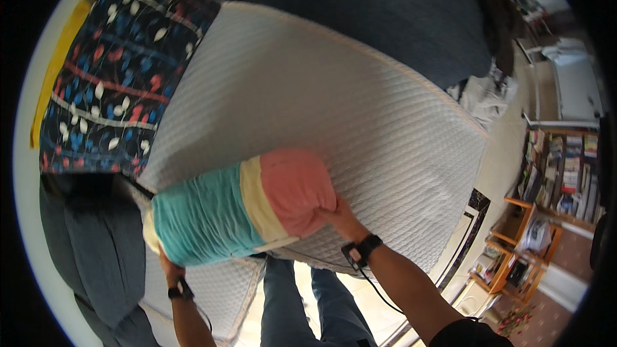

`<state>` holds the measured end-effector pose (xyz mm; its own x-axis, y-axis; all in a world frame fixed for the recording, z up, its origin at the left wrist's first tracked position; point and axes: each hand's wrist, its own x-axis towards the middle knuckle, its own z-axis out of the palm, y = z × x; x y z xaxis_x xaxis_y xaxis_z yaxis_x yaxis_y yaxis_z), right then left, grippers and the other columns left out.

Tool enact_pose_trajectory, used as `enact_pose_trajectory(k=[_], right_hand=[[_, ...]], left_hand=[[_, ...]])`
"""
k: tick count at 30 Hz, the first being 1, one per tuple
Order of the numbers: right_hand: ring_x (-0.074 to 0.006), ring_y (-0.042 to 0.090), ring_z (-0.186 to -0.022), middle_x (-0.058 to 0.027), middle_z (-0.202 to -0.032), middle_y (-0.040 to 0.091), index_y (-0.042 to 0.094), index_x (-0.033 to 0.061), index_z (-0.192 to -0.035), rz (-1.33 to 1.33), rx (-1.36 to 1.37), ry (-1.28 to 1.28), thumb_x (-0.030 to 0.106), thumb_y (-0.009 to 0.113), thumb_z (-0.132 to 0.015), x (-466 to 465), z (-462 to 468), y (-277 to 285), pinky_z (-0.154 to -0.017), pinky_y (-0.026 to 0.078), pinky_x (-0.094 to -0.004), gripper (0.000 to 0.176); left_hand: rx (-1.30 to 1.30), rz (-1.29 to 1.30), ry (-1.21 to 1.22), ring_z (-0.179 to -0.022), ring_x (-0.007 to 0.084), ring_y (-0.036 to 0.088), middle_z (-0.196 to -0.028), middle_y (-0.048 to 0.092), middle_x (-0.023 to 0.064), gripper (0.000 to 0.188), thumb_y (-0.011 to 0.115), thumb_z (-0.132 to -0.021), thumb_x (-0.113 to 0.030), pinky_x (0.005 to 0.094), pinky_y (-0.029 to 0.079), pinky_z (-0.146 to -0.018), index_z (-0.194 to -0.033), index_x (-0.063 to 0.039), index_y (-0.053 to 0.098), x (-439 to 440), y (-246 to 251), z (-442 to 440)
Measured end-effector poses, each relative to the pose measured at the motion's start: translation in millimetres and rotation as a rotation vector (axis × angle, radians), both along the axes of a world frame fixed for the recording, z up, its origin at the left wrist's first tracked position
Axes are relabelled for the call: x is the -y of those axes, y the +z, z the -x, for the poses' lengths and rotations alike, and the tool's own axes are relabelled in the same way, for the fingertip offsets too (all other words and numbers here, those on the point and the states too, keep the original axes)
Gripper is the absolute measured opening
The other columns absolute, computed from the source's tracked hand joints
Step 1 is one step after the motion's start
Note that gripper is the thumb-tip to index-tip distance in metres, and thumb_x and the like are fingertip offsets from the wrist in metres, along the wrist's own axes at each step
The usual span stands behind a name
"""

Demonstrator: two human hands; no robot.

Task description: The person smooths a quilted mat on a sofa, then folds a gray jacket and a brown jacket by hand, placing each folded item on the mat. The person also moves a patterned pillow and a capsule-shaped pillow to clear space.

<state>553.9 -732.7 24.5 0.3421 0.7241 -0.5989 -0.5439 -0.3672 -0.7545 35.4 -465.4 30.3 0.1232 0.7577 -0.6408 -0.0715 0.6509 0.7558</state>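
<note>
Between my two hands is a cylindrical cushion or rolled bundle (205, 214) in teal, cream and pink fabric. My left hand (169, 266) grips its cream and teal end from below. At the pink end, my right hand (341, 219) pinches the gathered fabric, fingers partly hidden behind it. The bundle is tilted, its right end farther from me. Under and beyond it spreads a light grey quilted cover (308, 91) with a beige bound edge. Each wrist wears a dark strap with a small device and a cable.
A dark floral-print fabric panel (120, 77) lies at the left. Dark grey upholstery (347, 14) runs along the far side, and grey cushions (103, 246) sit at lower left. Crumpled pale cloth (489, 99) lies at the right. A bookshelf (561, 168) and orange wooden stand (511, 255) are beyond.
</note>
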Motion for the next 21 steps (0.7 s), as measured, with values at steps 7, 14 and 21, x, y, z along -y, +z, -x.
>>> enact_pose_trajectory(k=[7,14,21], right_hand=[[-0.0194,0.058,-0.125,-0.0107,-0.138,0.059,0.042,0.0023,-0.148,-0.118,-0.124,-0.373,-0.001,0.067,-0.094,82,-75,52,-0.106,0.049,-0.0351,0.060],[-0.0219,0.057,-0.123,-0.0085,-0.143,0.053,0.039,0.0068,-0.146,-0.196,0.262,-0.532,0.013,0.065,-0.099,41,-231,93,-0.097,0.054,-0.0414,0.054],[-0.0243,0.051,-0.129,-0.0108,-0.154,0.037,0.034,0.0149,-0.152,0.191,0.388,-0.540,0.033,0.071,-0.096,-6,-239,14,-0.091,0.054,-0.0465,0.070]], left_hand=[[-0.471,-0.752,-0.558,-0.137,0.0392,0.046,-0.146,0.048,0.0251,0.053,0.056,-0.098,-0.009,0.0439,0.038,-0.114,-0.147,0.006,0.042,-74,100,-163],[-0.295,-0.999,-0.543,-0.135,0.0404,0.045,-0.146,0.042,0.0196,0.070,0.064,-0.090,-0.002,0.0538,0.042,-0.107,-0.154,-0.005,0.035,-184,109,-423],[0.019,-0.476,-0.769,-0.140,0.0387,0.039,-0.160,0.033,0.0140,0.076,0.072,-0.092,-0.041,0.0530,0.044,-0.104,-0.156,-0.019,0.037,-107,59,-546]])
